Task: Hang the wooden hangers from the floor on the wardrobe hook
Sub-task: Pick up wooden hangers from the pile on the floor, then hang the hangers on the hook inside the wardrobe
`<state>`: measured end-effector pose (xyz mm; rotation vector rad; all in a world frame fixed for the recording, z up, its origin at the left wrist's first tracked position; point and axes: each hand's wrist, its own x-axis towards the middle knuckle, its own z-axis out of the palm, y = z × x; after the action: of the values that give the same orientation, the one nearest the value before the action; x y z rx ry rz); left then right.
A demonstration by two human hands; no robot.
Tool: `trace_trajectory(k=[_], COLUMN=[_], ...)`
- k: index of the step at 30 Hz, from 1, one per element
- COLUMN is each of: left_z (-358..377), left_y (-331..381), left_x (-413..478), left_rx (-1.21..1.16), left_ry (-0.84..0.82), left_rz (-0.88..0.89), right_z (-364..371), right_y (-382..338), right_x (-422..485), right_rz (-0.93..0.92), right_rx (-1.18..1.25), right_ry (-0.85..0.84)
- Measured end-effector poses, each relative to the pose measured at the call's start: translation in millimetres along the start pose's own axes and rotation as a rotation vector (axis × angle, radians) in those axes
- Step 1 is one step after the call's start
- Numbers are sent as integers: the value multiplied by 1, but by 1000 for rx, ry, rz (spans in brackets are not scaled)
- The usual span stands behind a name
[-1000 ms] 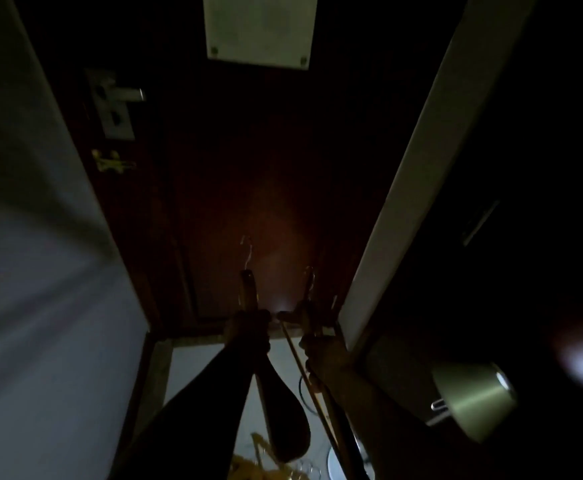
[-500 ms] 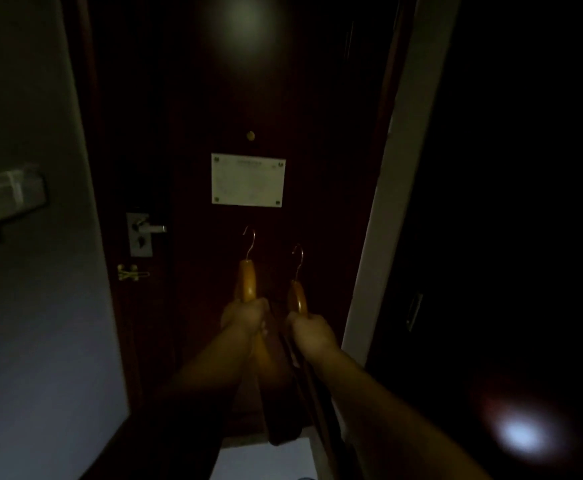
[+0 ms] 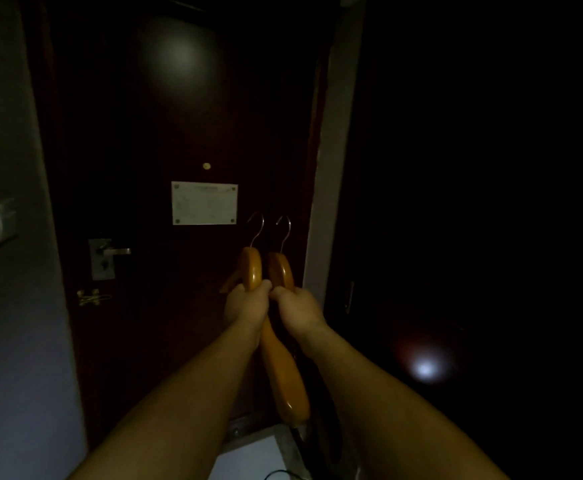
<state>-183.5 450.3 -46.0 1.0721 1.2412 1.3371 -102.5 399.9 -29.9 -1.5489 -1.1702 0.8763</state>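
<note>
both hands have drawn together, knuckles touching, before the dark door point(image 3: 165, 126). the left hand point(image 3: 245, 308) grips the left wooden hanger point(image 3: 252, 268), the right hand point(image 3: 297, 309) the right wooden hanger point(image 3: 280, 271), fingers curled round each, hooks up, just right of the white notice point(image 3: 204, 202).

The left hand point(image 3: 245, 310) and right hand point(image 3: 297, 311) are bare; the left forearm point(image 3: 186, 393) from 7 o'clock and right forearm point(image 3: 387, 386) from 5 o'clock are bare too

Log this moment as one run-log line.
left hand: grips left hanger | right hand: grips right hanger | ahead: dark door | wardrobe hook: not seen | stage: hangers held, none hung
</note>
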Motion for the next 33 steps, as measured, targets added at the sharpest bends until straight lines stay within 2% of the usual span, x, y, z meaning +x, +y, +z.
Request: trace_trajectory(k=[4, 10, 13, 16, 19, 25, 27, 31, 33], left_z=[14, 56, 79, 97, 106, 132, 149, 186, 199], left_y=[4, 13, 14, 13, 13, 19, 18, 24, 28], left_x=[-46, -111, -156, -204, -250, -339, -371, -441, -476], left_rx=[18, -43, -19, 36, 129, 384, 500, 569, 622], left_ry=[-78, -308, -405, -532, -653, -858, -862, -722, -682], left_rz=[36, 59, 106, 190, 302, 584, 717, 924, 972], right_z=[-32, -103, -140, -176, -213, -301, -335, -391, -409], right_y=[-2, 1, 6, 5, 4, 11, 18, 30, 31], right_x=[-42, -104, -136, -178, -226, -335, -375, -456, -492], right_rz=[-22, -54, -26, -73, -98, 83, 139, 149, 169], right_rx=[-26, 37, 68, 20, -21, 45, 83, 98, 74], right_ry=[98, 77, 133, 202, 187, 149, 153, 193, 189])
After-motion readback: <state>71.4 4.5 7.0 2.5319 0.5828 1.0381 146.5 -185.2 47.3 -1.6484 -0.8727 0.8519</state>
